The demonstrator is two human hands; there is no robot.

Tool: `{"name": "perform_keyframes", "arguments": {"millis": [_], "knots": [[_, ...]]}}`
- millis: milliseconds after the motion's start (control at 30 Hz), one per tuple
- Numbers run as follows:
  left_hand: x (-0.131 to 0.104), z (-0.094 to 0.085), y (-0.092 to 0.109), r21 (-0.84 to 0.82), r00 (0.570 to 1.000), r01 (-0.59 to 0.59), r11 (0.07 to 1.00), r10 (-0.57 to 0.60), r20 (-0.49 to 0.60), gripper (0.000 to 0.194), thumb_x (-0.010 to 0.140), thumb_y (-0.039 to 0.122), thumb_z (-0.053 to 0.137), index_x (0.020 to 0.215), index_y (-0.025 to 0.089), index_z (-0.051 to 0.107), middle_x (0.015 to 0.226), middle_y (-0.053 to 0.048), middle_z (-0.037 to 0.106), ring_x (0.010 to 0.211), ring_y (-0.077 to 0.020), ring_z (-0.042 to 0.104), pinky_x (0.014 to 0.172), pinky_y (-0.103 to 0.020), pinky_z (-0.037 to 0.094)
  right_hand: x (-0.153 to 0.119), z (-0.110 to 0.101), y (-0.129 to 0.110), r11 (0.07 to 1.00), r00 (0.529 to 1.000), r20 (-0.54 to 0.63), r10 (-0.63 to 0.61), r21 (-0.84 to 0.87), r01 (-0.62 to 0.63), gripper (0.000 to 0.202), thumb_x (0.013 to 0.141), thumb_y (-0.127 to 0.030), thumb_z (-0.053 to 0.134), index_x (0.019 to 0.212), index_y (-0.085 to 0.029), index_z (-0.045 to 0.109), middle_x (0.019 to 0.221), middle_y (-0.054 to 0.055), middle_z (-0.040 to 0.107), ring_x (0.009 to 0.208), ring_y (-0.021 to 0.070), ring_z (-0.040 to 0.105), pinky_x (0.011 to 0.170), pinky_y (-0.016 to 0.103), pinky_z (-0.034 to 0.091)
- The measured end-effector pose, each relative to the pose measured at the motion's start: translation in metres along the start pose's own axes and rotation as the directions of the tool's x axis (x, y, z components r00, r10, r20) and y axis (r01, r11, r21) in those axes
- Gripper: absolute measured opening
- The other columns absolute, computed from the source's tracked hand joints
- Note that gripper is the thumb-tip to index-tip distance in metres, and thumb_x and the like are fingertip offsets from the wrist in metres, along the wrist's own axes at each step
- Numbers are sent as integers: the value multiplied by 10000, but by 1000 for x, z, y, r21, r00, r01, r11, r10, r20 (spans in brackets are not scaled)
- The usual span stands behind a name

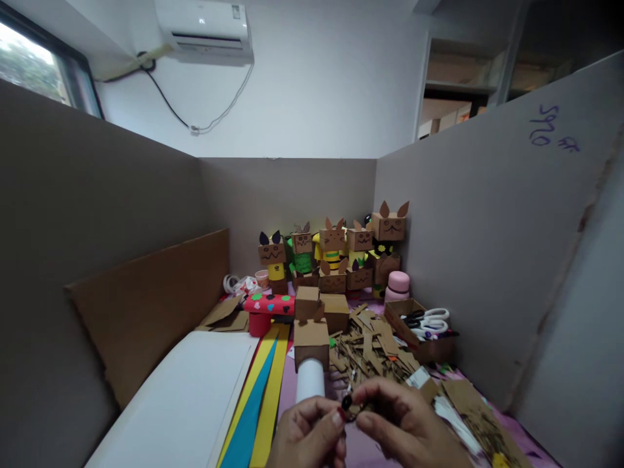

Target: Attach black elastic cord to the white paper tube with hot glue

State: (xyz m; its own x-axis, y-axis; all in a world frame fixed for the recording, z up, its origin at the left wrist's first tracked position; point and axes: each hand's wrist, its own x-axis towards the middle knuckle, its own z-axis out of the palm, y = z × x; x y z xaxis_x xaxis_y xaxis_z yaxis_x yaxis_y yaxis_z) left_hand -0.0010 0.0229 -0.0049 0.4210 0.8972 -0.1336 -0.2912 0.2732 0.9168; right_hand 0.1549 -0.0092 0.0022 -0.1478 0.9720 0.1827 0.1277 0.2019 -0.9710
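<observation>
My left hand [312,432] is closed in a pinch at the bottom middle, with a small black piece [346,402] at its fingertips. My right hand [407,422] is just to the right, thumb and forefinger curled toward the same piece. Something small and dark shows between its fingers, too blurred to name. Beyond the hands, a white paper tube [311,379] adjoins a cardboard box [312,338], and a smaller box [307,303] sits above that.
Cardboard scraps [365,344] are heaped beyond my right hand. An open box [419,331] holds scissors [431,320]. White sheets [180,396] and coloured strips [260,396] lie left. A red spotted roll [270,303], box-headed figures [333,244] and a pink bottle [398,286] stand farther back, between grey partitions [487,214].
</observation>
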Motion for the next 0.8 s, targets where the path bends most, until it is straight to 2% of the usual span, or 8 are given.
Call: {"name": "perform_keyframes", "arguments": {"millis": [133, 300, 500, 600, 667, 800], "knots": [[-2, 2, 3, 23, 999, -28, 999, 29, -29, 446, 448, 530, 825, 554, 150, 617, 367, 44, 540, 314, -44, 423, 372, -160, 287, -2, -6, -3, 979, 995, -62, -76, -194, 63, 357, 823, -500, 525, 711, -175, 621, 587, -27, 482, 530, 102, 421, 484, 210, 331], [-3, 4, 3, 69, 992, -87, 994, 93, -86, 443, 472, 541, 808, 565, 149, 626, 370, 44, 536, 327, -49, 427, 391, -162, 308, -5, -7, -6, 914, 964, -131, -230, -368, 168, 264, 854, -410, 507, 738, -219, 647, 652, 1, 596, 600, 139, 524, 559, 233, 395], [1, 0, -4, 136, 980, -140, 981, 157, -125, 463, 495, 566, 780, 572, 135, 629, 355, 58, 462, 321, -45, 348, 376, -173, 259, -7, -5, -6, 880, 939, -189, -288, -438, 182, 225, 837, -391, 543, 739, -253, 691, 665, 11, 651, 640, 165, 585, 580, 254, 406], [2, -4, -8, 200, 972, -170, 965, 197, -125, 465, 524, 580, 755, 577, 135, 632, 398, 73, 410, 344, -40, 286, 369, -178, 202, -8, -5, -5, 851, 932, -178, -316, -488, 195, 227, 835, -393, 554, 754, -253, 713, 641, 17, 653, 607, 165, 587, 557, 252, 416], [3, -5, -10, 249, 969, -192, 949, 224, -105, 439, 561, 566, 741, 565, 141, 629, 416, 76, 378, 371, -48, 268, 378, -185, 180, -9, -6, -5, 821, 933, -128, -338, -524, 226, 236, 846, -383, 545, 775, -245, 723, 630, 24, 660, 583, 165, 587, 539, 251, 427], [-1, 0, -7, 317, 968, -223, 922, 248, -42, 409, 594, 515, 739, 563, 121, 632, 463, 44, 423, 463, -76, 328, 465, -196, 230, -9, -9, -6, 799, 926, -58, -373, -527, 289, 233, 849, -365, 555, 782, -227, 730, 636, 37, 677, 553, 160, 583, 511, 243, 440]]}}
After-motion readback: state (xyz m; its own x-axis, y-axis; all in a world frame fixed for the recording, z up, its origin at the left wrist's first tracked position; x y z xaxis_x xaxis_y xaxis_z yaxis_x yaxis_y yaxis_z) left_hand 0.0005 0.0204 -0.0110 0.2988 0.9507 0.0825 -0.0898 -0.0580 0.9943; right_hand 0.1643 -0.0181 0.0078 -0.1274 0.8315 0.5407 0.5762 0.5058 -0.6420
